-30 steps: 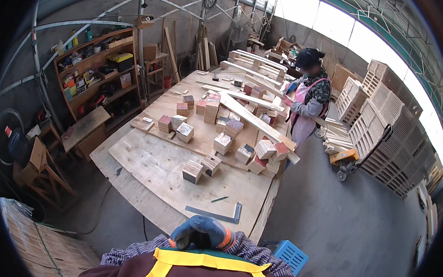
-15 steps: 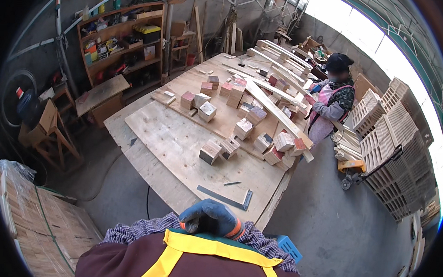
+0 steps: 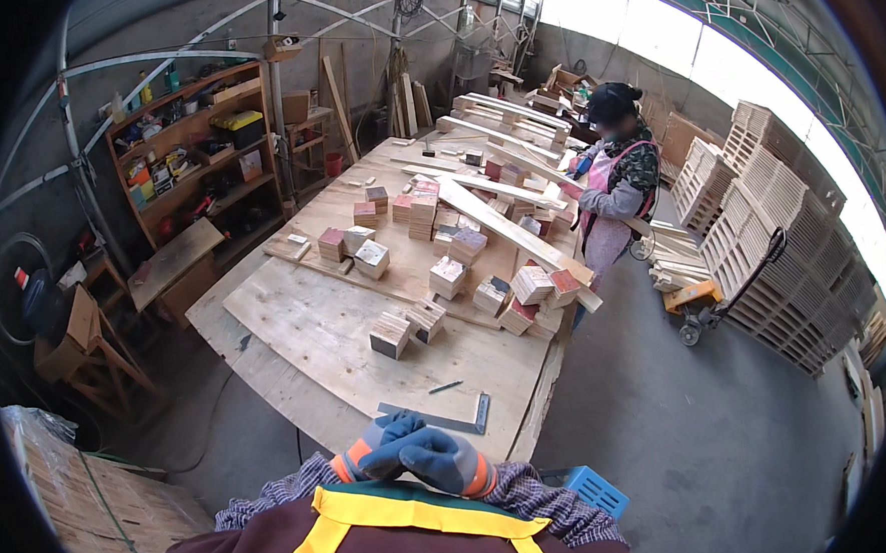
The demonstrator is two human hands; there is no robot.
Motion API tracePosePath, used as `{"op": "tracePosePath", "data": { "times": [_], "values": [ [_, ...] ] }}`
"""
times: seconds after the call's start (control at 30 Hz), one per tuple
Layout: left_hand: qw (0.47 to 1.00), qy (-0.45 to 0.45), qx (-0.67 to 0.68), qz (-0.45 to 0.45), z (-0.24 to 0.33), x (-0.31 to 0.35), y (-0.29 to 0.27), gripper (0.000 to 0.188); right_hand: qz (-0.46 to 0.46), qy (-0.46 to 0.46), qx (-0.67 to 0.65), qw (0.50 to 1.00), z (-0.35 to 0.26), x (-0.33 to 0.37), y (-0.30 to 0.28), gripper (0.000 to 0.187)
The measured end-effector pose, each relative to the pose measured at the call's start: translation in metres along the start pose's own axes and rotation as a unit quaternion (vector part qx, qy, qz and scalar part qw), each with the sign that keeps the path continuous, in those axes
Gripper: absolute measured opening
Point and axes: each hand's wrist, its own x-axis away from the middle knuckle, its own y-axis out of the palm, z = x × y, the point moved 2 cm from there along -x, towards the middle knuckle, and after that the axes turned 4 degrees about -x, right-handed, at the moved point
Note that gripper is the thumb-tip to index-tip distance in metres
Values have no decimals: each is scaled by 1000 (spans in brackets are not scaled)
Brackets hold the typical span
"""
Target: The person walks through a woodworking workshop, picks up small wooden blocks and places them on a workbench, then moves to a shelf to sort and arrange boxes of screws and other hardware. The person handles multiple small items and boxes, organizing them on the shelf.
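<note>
My left hand (image 3: pixel 374 446) and my right hand (image 3: pixel 451 460), both in blue-grey gloves with orange cuffs, meet in front of my chest at the near edge of the table. The right hand's fingers are pressed together and lie against the left hand. Whether anything is between them is hidden. The left hand's fingers go partly behind the right, so their closing does not show. Just beyond both hands, a metal try square (image 3: pixel 482 415) lies on the plywood, with a dark pen or pencil (image 3: pixel 446 386) beside it.
Several wooden blocks (image 3: pixel 390 333) stand across the worktable (image 3: pixel 296 334), with long boards (image 3: pixel 505 218) behind them. A co-worker (image 3: pixel 618 182) stands at the table's right side. Stacked pallets (image 3: pixel 774 279) and a yellow pallet jack (image 3: pixel 693 296) are farther right. A blue crate (image 3: pixel 597 491) sits near my right elbow.
My left hand has come into view and now touches my right hand. The view has shifted, so the table and blocks appear farther left.
</note>
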Motion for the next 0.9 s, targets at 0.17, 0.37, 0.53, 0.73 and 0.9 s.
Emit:
{"op": "tracePosePath", "data": {
  "times": [0.17, 0.37, 0.53, 0.73, 0.9],
  "values": [
    [965, -225, 131, 0, -11, 2, 11, 15, -116, -36, 188, 975, -12, 4, 2, 42],
    [850, -384, 352, 80, -4, -9, 12, 19, -149, -195, 306, 920, -30, 1, 13, 31],
    [821, -435, 351, 115, 8, -18, 6, 15, -233, -63, 378, 894, -19, -5, -2, 24],
    [796, -487, 338, 120, 12, -14, 3, 13, -211, -50, 409, 887, -11, 2, -15, 21],
    [912, -285, 296, -4, -6, -9, 11, 21, -164, -7, 366, 916, 12, 7, -36, 24]
  ]
}}
